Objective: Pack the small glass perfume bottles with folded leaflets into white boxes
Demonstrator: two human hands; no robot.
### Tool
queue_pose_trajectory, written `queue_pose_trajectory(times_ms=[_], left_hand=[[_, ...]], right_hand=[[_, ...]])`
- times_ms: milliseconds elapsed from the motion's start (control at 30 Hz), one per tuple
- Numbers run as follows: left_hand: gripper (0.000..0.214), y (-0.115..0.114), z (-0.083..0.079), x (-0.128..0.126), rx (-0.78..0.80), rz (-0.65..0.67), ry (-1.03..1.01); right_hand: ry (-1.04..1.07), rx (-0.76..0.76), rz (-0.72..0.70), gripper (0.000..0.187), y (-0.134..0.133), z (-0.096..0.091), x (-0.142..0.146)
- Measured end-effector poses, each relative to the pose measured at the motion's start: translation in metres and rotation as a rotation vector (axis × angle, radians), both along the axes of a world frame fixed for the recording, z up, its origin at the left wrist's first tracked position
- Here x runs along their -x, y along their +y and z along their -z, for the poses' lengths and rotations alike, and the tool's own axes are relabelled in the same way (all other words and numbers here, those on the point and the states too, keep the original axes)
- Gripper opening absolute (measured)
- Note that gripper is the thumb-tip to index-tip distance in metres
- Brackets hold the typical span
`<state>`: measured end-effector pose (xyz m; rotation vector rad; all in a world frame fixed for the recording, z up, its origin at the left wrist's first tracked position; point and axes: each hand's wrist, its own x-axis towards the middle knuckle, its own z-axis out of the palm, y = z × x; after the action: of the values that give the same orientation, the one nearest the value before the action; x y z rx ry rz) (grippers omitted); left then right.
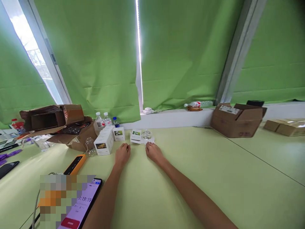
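Note:
My left hand (122,154) rests on the pale green table, its fingers curled in and nothing showing in them. To its left stands a row of small white boxes (104,142) with picture labels. My right hand (154,152) lies on the table with bent fingers, at the near edge of a white piece under a clear round container (147,135). Whether the fingertips touch that piece I cannot tell. Just beyond and between my hands, flat white cards with a green picture (136,135) lie by the container. Another white box (119,134) stands beyond my left hand.
Left are open cardboard boxes (78,135), a clear plastic jar (90,147), bottles (107,119), an orange power strip (75,163) and a phone (83,203) showing a timer. Right stands a carton (234,122). On the sill lies a bottle (201,104) before green curtains.

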<state>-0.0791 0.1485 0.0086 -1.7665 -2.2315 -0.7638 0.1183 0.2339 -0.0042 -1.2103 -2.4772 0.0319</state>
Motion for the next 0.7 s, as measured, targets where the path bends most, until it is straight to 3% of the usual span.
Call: queue_pose_trajectory(times_ms=[367,700], left_hand=[[0.037,-0.040,-0.004,-0.020,0.139,0.049,-0.014],[0.039,-0.077,-0.003,-0.032,-0.005,0.060,-0.067]], right_hand=[[0.014,-0.011,0.008,0.031,-0.043,-0.005,-0.018],[0.019,-0.050,0.014,0.032,-0.087,-0.001,-0.036]])
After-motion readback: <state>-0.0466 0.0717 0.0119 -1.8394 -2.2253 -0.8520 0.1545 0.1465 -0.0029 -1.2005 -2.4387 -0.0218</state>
